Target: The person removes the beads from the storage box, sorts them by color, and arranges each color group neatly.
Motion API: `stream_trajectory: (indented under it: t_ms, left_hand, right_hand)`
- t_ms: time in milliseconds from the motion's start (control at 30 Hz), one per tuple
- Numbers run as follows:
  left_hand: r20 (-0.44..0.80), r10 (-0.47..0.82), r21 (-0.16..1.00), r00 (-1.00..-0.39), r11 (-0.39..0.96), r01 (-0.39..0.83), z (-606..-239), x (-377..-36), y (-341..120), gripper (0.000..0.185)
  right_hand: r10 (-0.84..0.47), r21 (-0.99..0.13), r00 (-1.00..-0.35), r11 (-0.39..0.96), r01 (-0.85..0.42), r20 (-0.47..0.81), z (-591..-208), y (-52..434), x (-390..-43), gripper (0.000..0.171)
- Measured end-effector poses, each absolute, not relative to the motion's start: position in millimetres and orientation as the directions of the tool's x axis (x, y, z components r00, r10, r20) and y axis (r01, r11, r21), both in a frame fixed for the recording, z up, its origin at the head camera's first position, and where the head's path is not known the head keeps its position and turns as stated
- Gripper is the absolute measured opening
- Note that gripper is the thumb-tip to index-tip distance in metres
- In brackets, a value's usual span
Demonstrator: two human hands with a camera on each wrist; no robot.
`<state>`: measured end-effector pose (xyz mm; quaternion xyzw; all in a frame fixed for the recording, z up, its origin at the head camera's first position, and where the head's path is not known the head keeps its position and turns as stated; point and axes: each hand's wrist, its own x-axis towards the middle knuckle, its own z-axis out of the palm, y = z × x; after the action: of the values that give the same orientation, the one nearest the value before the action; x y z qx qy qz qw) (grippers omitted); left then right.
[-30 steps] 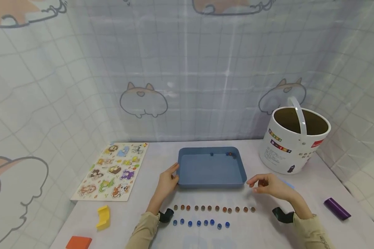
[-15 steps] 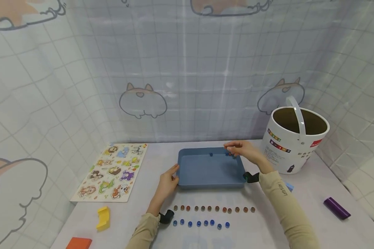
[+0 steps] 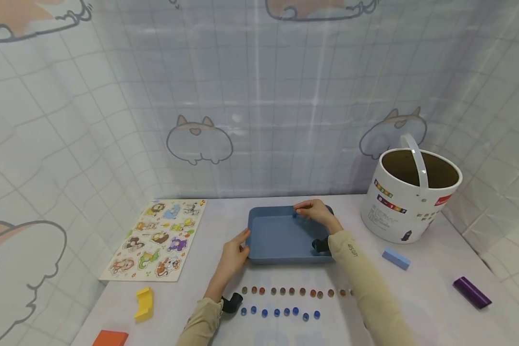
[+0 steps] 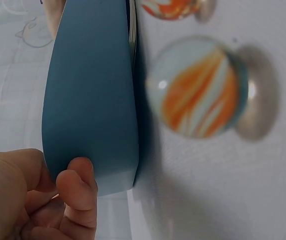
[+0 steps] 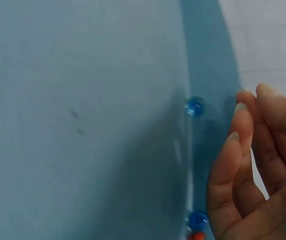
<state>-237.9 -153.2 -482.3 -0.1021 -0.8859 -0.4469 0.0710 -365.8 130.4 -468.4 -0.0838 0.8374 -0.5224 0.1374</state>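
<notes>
A blue tray (image 3: 281,238) lies mid-table. My left hand (image 3: 235,253) grips its near left corner; in the left wrist view the thumb (image 4: 78,185) presses on the tray wall (image 4: 90,100). My right hand (image 3: 312,210) reaches over the tray's far edge. Its bent fingers (image 5: 243,150) hover just right of a blue marble (image 5: 195,107) without touching it, and nothing shows between them. Another blue marble (image 5: 198,220) and an orange one (image 5: 197,236) lie further along that wall. In front of the tray runs a row of orange marbles (image 3: 291,291), and nearer me a row of blue marbles (image 3: 278,312).
A white bucket (image 3: 411,194) with a handle stands at the right. An animal puzzle board (image 3: 160,238) lies at the left. Loose blocks lie around: yellow (image 3: 143,302), orange (image 3: 110,338), light blue (image 3: 395,258), purple (image 3: 471,291). A printed curtain hangs behind the table.
My right hand rose from the table in front of the tray to its far right corner, then slid left along the far wall toward the single blue marble. The left hand stayed put.
</notes>
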Motion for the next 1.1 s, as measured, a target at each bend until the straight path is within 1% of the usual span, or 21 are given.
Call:
stream_trajectory:
  t_ms: [167,300,567,867,1000,1100]
  left_hand:
    - [0.142,0.107,0.799,-0.984,0.575,0.177,-480,-240,-151,0.049]
    - [0.147,0.115,0.803,-0.982,0.567,0.187,-478,-239,-150,0.049]
    - [0.159,0.107,0.8,-0.981,0.569,0.192,-476,-239,-151,0.048]
    - [0.158,0.094,0.812,-0.983,0.555,0.183,-477,-240,-151,0.047]
    - [0.15,0.094,0.814,-0.984,0.553,0.177,-479,-240,-151,0.048]
    - [0.145,0.091,0.815,-0.985,0.554,0.171,-480,-239,-153,0.048]
  right_hand:
    - [-0.223,-0.881,-0.966,0.472,0.008,-0.128,-478,123,-365,0.025]
    - [-0.189,-0.864,-0.974,0.504,0.016,-0.128,-481,121,-364,0.023]
    - [-0.152,-0.791,-0.98,0.611,0.01,-0.13,-481,119,-364,0.022]
    - [-0.17,-0.783,-0.978,0.622,-0.008,-0.125,-481,124,-367,0.024]
    - [-0.174,-0.813,-0.97,0.581,0.039,-0.171,-477,132,-367,0.029]
    - [-0.176,-0.852,-0.967,0.519,0.069,-0.185,-470,141,-366,0.034]
